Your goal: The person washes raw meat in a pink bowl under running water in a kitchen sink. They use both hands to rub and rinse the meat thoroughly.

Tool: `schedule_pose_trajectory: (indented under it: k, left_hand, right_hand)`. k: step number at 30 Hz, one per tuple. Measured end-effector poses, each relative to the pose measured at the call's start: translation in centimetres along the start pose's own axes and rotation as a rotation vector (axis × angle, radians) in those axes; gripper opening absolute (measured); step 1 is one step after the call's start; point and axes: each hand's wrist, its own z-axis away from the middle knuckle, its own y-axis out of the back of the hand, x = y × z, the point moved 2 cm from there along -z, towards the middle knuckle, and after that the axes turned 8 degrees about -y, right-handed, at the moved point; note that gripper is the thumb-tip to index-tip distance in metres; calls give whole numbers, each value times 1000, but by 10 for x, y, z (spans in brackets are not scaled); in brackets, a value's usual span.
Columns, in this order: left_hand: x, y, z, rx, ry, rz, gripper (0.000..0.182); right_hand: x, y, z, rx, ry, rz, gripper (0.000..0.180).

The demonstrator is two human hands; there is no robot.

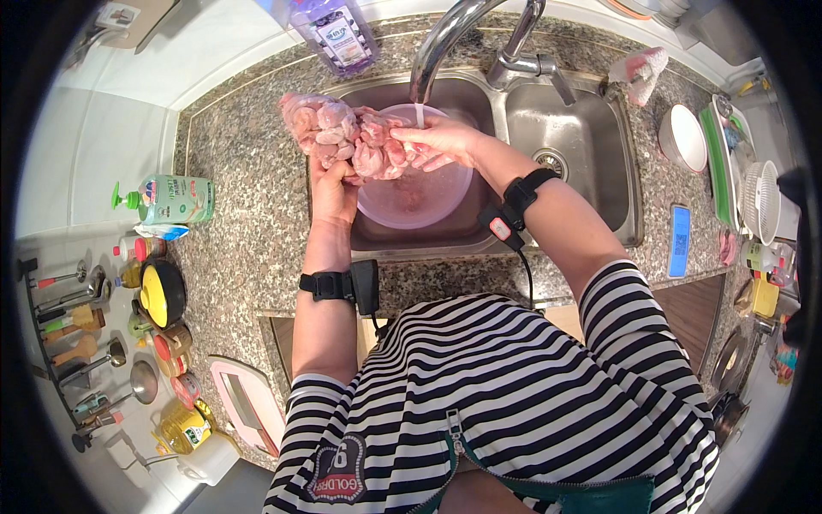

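Note:
My left hand [335, 189] holds a large clump of raw pinkish meat [350, 138] from below, above the left rim of a translucent pinkish basin. My right hand [443, 142] grips the clump's right end, thumb on top and fingers partly beneath. The basin [443, 199] sits in the left bowl of a steel double sink [485, 115], with water and reddish bits in it. Water runs from the chrome faucet [443, 38] just behind my right hand. Both forearms wear black straps with small devices.
A purple detergent bottle [337, 35] stands behind the sink. On the left are a green pump bottle [176, 199], a black pan [164, 292] and a knife on a pink cutting board [247, 405]. On the right are a white bowl [682, 138], a blue phone-like device [679, 241] and a cloth [642, 74].

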Motion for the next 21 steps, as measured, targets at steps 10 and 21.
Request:
schedule_pose_trajectory:
  k: [10,21]
  left_hand:
    - [5,-21,2,28,3,-203,56]
    - [1,12,-16,-114,164,-66,64]
  right_hand:
    - [7,-1,-13,-22,2,-63,28]
    - [16,-8,-14,21,183,46,21]
